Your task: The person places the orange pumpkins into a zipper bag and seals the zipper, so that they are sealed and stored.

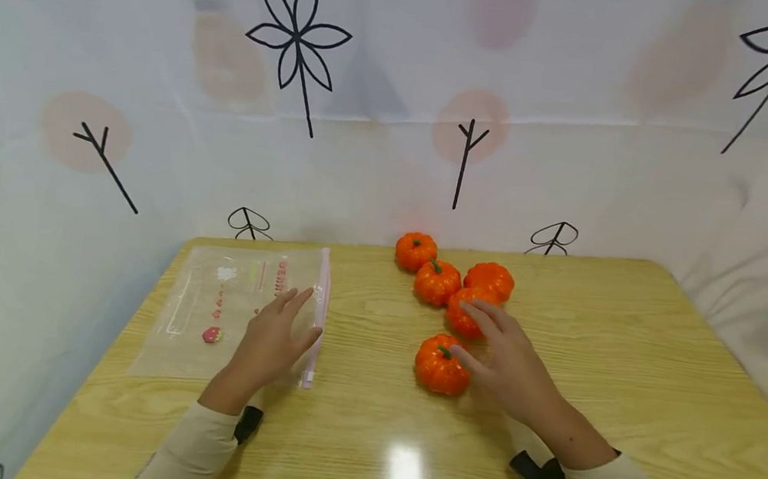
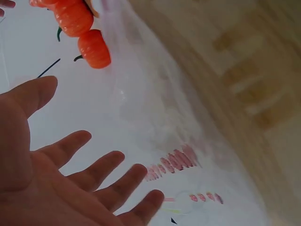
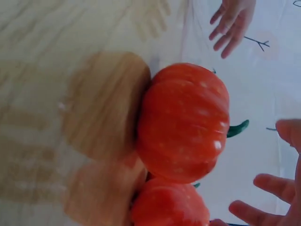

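A clear zip bag (image 1: 189, 348) with a pink zip edge and strawberry prints lies flat on the left of the table. Above its zip edge hovers my left hand (image 1: 271, 340), fingers spread and holding nothing. Several small orange toy pumpkins (image 1: 443, 364) with green stems stand in a loose group at the middle. My right hand (image 1: 513, 368) is over the right side of the nearest ones, fingers apart; the right wrist view shows a gap between its fingers (image 3: 275, 188) and the nearest pumpkin (image 3: 186, 122). In the left wrist view the left palm (image 2: 56, 188) faces the camera.
The wooden table (image 1: 351, 437) has a glossy surface that reflects light. Behind it hangs a pale cloth (image 1: 376, 177) printed with black flower outlines. Wrist straps with dark camera mounts (image 1: 538, 473) sit at the sleeves.
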Demonstrator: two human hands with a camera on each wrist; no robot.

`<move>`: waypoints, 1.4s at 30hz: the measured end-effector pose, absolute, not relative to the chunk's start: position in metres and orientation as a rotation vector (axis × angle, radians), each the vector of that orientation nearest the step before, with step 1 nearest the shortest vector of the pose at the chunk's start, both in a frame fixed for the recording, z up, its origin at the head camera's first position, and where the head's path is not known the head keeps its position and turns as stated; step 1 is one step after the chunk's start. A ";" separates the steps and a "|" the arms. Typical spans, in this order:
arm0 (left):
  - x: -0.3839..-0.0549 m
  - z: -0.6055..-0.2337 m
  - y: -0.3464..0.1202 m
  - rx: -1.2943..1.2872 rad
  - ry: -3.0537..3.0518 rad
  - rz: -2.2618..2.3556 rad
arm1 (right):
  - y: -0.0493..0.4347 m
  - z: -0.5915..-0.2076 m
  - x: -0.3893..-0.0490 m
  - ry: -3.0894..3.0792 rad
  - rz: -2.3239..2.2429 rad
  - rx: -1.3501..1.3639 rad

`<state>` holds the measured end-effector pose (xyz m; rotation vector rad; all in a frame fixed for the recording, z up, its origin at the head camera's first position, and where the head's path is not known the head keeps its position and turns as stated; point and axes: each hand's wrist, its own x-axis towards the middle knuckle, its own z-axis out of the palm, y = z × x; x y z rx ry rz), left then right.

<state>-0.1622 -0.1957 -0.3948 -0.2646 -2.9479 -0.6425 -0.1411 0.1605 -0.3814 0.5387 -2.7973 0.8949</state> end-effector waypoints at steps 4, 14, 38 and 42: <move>-0.163 -0.399 -0.195 -0.243 -3.010 -0.589 | 0.159 -0.390 -0.139 -2.875 0.886 0.605; -0.161 -0.403 -0.192 -0.279 -3.137 -0.542 | 0.156 -0.405 -0.133 -2.928 0.884 0.675; -0.152 -0.409 -0.196 -0.332 -3.277 -0.506 | 0.152 -0.406 -0.138 -2.925 0.736 0.721; -0.149 -0.410 -0.190 -0.366 -3.276 -0.461 | 0.154 -0.406 -0.138 -2.921 0.729 0.726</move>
